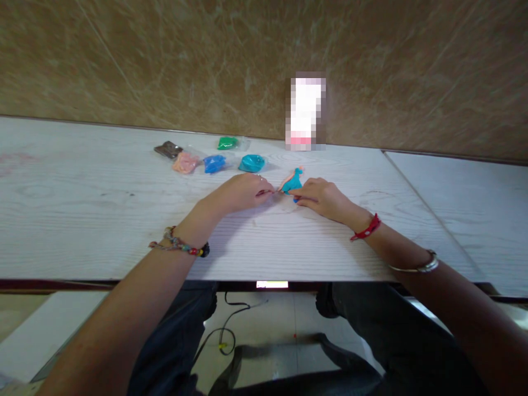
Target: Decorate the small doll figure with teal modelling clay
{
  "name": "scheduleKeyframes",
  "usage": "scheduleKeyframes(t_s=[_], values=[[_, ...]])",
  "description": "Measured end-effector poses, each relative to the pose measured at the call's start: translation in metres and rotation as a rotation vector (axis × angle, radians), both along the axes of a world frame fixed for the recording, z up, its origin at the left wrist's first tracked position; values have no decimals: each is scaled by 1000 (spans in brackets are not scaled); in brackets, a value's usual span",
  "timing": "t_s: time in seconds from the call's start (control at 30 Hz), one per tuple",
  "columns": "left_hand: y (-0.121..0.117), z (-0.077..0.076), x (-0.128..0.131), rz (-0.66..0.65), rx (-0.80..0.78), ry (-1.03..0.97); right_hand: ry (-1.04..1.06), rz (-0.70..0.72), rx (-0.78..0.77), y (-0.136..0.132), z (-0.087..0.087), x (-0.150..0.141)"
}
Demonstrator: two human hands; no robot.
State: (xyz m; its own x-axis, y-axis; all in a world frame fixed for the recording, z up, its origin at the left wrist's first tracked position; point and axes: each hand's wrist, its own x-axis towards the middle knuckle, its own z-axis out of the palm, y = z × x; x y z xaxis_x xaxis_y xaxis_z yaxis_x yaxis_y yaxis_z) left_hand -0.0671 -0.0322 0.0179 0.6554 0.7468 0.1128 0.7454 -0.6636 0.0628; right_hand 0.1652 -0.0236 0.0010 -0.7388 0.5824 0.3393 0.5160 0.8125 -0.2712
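A small flat figure of teal modelling clay (293,181) with a peach edge lies on the white tabletop. My right hand (322,199) rests at its right side, index finger and thumb closed on its lower part. A bit of blue clay (295,201) shows by that thumb. At the figure's lower left, my left hand (252,190) is closed in a pinch. Something thin and dark shows at its fingertips, too small to name.
Beyond my left hand lie clear bags of clay: teal (251,163), blue (214,163), green (227,143), peach (185,163) and brown (168,149). A blurred-out bright object (306,110) leans against the marbled wall (165,66). Below the table edge, a black cable (234,330) lies on the floor.
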Motion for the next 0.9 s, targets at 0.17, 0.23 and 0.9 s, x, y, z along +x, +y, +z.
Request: scheduleKeyframes(t_s=[0.17,0.23,0.9], values=[[0,1,0,-3,-11,13,84,-13,-20,-2,2,-1],[0,1,0,-3,-10,20,116,-11,-40,-2,2,-1],[6,0,-8,26,-24,-89,-308,-661,-276,63,40,-30]])
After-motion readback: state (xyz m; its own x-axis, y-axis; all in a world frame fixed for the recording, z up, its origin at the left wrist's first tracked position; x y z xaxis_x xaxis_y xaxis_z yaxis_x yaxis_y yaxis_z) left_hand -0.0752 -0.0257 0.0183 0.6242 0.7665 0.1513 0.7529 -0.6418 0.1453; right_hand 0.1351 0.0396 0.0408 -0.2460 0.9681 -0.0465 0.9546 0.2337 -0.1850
